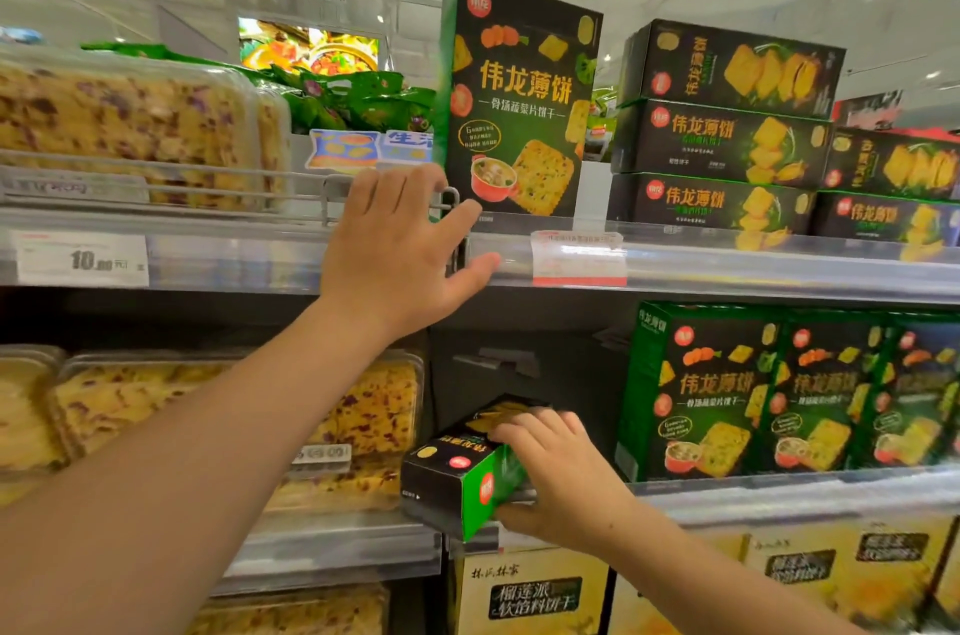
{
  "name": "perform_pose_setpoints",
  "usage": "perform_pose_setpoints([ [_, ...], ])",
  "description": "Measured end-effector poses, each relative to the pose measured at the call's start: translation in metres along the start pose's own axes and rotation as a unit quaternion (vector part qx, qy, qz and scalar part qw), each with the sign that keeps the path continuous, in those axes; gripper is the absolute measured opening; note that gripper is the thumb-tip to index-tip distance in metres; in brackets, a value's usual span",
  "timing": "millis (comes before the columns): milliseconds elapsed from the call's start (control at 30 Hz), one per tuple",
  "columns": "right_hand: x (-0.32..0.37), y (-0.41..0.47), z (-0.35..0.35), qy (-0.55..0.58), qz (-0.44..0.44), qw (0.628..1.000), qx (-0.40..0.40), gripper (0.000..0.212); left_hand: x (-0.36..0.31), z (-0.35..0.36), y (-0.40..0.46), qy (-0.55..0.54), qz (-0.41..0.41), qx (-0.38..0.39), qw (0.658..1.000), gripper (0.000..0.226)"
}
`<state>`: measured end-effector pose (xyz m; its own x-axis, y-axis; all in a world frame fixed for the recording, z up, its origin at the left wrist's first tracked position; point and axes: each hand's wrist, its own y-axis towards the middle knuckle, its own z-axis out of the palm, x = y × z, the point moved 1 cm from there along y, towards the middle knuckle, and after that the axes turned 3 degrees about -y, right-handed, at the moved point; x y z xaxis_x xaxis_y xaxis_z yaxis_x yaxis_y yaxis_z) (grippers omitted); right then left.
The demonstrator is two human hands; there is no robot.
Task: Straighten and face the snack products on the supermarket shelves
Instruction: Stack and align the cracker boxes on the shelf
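Note:
A tall dark-green cracker box (519,99) stands upright on the top shelf, facing me. My left hand (402,245) reaches up beside its lower left corner with fingers spread, touching the shelf's front rail. On the middle shelf my right hand (561,473) grips a matching cracker box (462,473) that lies on its side, end toward me, at the shelf's front edge. Three more upright boxes (779,390) stand to its right.
Flat stacks of the same crackers (727,135) fill the top shelf's right side. Clear trays of yellow cake (130,125) sit on the left of both shelves. Green bags (353,99) lie behind. Price tags (579,258) hang on the rail. Yellow boxes (530,593) stand below.

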<state>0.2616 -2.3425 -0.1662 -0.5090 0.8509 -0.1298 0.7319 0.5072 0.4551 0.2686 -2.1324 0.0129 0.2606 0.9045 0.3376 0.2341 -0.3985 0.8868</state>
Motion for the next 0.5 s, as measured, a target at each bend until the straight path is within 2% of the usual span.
perform_pose_setpoints([
  [100, 0.003, -0.002, -0.004, -0.014, -0.030, 0.999, -0.017, 0.068, -0.001, 0.000, 0.000, -0.001, 0.001, 0.003, 1.000, 0.052],
  [267, 0.011, -0.004, -0.037, 0.029, -0.038, 0.999, 0.017, 0.073, 0.000, 0.001, 0.000, -0.003, -0.002, 0.002, 1.000, 0.052],
  [500, 0.018, -0.016, -0.146, 0.055, -0.044, 0.997, 0.041, 0.071, -0.003, -0.002, 0.004, -0.021, -0.003, -0.010, 1.000, 0.054],
])
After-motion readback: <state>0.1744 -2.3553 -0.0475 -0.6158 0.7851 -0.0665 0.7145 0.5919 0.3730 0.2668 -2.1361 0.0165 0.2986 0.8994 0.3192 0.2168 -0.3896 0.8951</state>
